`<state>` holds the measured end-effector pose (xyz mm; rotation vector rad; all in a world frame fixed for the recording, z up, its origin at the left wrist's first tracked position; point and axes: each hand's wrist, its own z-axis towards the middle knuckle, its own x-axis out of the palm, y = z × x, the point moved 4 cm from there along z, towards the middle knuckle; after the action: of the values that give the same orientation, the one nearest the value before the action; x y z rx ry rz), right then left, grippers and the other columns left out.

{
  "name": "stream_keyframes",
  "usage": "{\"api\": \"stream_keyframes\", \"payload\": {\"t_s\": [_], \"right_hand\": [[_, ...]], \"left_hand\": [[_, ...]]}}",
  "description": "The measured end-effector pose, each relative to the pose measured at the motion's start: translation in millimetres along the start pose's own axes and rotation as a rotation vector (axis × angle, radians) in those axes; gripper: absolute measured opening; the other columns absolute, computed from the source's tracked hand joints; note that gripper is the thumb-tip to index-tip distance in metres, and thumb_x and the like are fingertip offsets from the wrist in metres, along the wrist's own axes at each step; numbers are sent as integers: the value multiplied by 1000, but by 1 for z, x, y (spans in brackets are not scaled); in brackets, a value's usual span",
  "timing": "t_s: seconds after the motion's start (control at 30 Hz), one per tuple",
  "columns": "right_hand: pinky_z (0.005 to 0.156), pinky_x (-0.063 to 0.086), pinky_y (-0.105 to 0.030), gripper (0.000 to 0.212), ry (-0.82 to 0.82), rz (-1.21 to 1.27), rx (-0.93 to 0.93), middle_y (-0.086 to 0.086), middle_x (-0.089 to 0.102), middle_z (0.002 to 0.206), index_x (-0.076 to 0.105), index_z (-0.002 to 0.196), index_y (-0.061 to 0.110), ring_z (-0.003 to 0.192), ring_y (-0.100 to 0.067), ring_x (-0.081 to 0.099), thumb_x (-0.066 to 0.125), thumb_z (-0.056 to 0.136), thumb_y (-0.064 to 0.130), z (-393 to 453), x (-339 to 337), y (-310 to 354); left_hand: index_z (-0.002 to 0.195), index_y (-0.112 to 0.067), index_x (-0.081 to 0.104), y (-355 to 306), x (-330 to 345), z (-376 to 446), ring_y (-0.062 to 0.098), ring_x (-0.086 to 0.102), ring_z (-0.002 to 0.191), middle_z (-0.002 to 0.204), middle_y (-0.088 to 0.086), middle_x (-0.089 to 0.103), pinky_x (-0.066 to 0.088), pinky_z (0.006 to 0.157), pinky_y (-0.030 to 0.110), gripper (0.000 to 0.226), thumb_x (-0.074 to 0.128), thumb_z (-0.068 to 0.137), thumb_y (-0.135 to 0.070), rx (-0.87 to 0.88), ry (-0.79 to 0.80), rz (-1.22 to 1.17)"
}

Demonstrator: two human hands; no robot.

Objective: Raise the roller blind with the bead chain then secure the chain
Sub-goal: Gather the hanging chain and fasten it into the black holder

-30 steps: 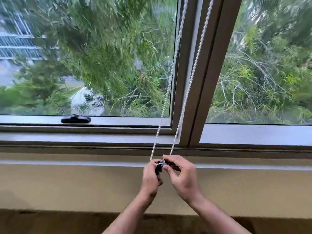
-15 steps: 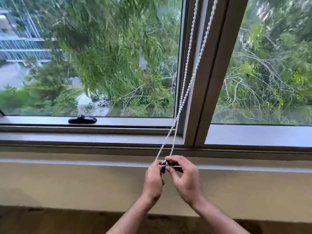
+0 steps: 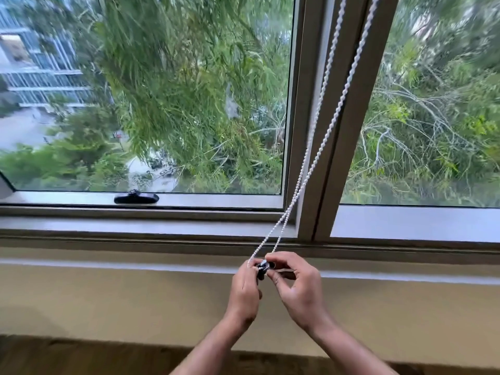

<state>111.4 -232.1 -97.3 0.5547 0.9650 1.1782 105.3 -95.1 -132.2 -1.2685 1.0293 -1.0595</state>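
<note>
A white bead chain (image 3: pixel 319 136) comes down in two strands from the top of the view, along the grey window mullion (image 3: pixel 324 131), to my hands just below the sill. My left hand (image 3: pixel 244 290) and my right hand (image 3: pixel 295 285) meet there, both pinching the chain's bottom loop and a small dark clip (image 3: pixel 263 267) between the fingertips. The clip is mostly hidden by my fingers. The roller blind itself is out of view; the glass is uncovered.
A black window handle (image 3: pixel 136 198) lies on the lower frame of the left pane. A grey sill (image 3: pixel 135 226) runs across, with a beige wall (image 3: pixel 121 301) below it and dark floor at the bottom edge. Trees and a building show outside.
The two chain strands, spread apart a second ago, now run close together and cross near the sill. My hands stay together on the clip; the view has shifted slightly left.
</note>
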Motion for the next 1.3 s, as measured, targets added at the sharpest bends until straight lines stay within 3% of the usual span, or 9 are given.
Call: {"api": "stream_keyframes", "payload": {"t_s": [0.2,0.3,0.63,1.1,1.3], "right_hand": [[81,63,-34,32,-4,36,48,14,78,102,78,105,22,92,-8,75,82,82,-1,-2,1,-2],[80,63,-34,31,0,40,53,13,78,101,77,105,22,90,-10,76,82,83,1,-1,0,-3],[79,63,-36,33,18,31,4,11,78,102,78,106,20,90,-13,76,82,82,-2,-2,-1,-1],[81,64,-33,30,47,25,49,13,80,99,81,105,21,91,-9,77,87,79,7,-5,-4,-7],[79,64,-34,32,68,-16,4,14,78,102,80,105,22,95,-10,75,85,79,3,-3,-4,-8]], "left_hand": [[93,-21,71,1,-2,1,3,45,57,63,-16,58,34,56,23,39,32,92,-28,73,20,61],[94,-22,71,3,-3,1,5,45,61,72,-8,58,35,59,27,40,33,89,-35,78,25,75],[94,-19,71,-1,-2,-2,2,46,58,65,-17,60,34,57,23,40,32,91,-24,70,32,56],[98,-27,70,6,-5,-6,1,54,63,87,-2,68,41,62,22,36,34,94,-27,86,17,135],[101,-25,70,10,-3,-3,0,53,64,86,-6,67,40,63,22,39,32,93,-31,65,37,160]]}}
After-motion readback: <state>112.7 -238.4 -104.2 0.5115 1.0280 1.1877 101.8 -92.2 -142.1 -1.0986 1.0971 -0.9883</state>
